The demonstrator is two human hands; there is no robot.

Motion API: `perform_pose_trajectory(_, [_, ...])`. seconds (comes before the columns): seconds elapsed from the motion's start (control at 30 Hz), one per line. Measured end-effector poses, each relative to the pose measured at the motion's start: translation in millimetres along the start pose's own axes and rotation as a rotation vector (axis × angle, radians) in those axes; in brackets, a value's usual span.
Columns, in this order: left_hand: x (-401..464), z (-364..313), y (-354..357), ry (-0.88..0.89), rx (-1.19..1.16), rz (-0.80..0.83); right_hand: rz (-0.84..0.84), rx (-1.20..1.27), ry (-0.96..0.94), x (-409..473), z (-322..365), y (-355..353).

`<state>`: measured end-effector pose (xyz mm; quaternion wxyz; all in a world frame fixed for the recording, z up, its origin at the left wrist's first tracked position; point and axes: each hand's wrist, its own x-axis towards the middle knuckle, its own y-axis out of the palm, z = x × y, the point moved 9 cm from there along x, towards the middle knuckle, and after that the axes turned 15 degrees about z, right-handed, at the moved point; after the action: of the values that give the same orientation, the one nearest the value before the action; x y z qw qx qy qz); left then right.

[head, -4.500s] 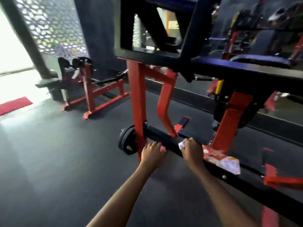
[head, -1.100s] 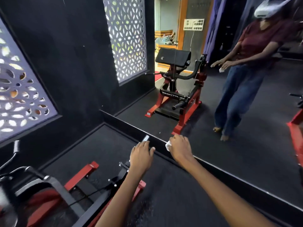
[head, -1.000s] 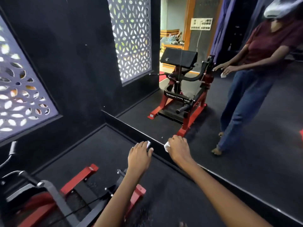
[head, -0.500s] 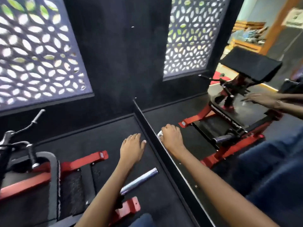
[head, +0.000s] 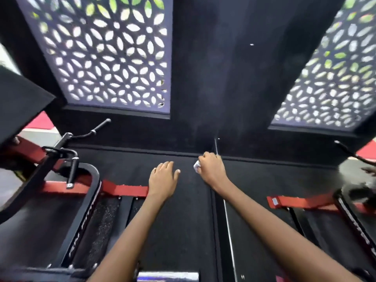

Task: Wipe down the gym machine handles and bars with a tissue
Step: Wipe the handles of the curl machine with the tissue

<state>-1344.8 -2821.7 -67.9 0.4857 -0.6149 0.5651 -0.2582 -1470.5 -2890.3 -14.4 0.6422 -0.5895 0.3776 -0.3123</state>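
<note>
Tissue (head: pixel 196 166) — right hand (head: pixel 211 169) grips it

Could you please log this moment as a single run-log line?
left hand: open, holds nothing | right hand: grips tissue | machine: untouched, at left | mirror: at right

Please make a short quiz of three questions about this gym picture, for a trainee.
1. True or false: the left hand holds the tissue.
2. Which hand has its fingers curled? A) left B) right
3. Fill in: the machine at the left has a black handle and a ___ frame.

Key: 1 false; 2 B; 3 red.
</note>
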Motion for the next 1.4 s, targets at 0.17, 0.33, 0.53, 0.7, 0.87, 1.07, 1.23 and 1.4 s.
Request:
perform_pose_trajectory(0.17, [28, 39, -34, -0.161, 0.0, -0.053, 0.087, 0.025, -0.192, 70, 42, 2])
perform_pose_trajectory(0.33, [48, 86, -64, -0.35, 0.003, -0.118, 0.115, 0.012, -0.407, 136, 100, 1])
perform_pose_trajectory(0.53, [70, 136, -92, -0.615, -0.009, -0.179, 0.107, -0.025, -0.661, 216, 175, -8])
perform_pose_trajectory(0.7, [82, 168, -111, -0.782, -0.028, -0.212, 0.12, -0.028, -0.847, 259, 228, -17])
perform_pose_trajectory(0.87, [81, 187, -124, -0.865, -0.045, -0.263, 0.152, 0.001, -0.93, 276, 265, -15])
perform_pose_trajectory(1.07, [53, 201, -120, -0.932, -0.1, -0.294, 0.19, 0.004, -0.996, 254, 295, -12])
perform_pose_trajectory(1.23, [30, 210, -105, -0.962, -0.121, -0.322, 0.191, 0.006, -1.015, 232, 301, -5])
perform_pose_trajectory(1.4, [26, 225, -89, -0.954, -0.19, -0.325, 0.22, -0.015, -1.021, 227, 314, 10])
